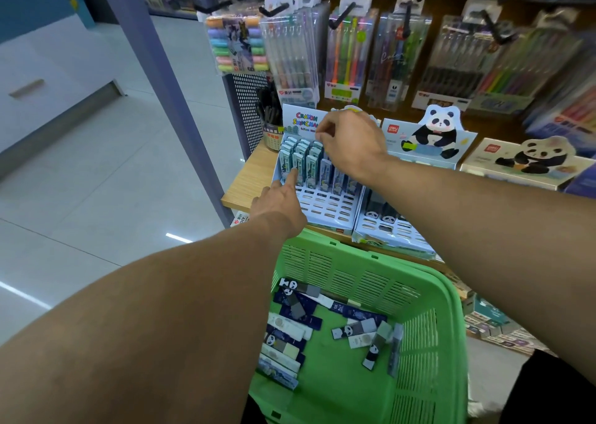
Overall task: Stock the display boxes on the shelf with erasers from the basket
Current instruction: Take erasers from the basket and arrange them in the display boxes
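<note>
Left hand (280, 198) fingertip touches slotted cardboard display box (325, 206).

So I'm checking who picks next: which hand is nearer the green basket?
Left. The left hand points at the erasers in the display box, just above the green basket rim; the right hand is farther back, at the box's rear rows.
</note>
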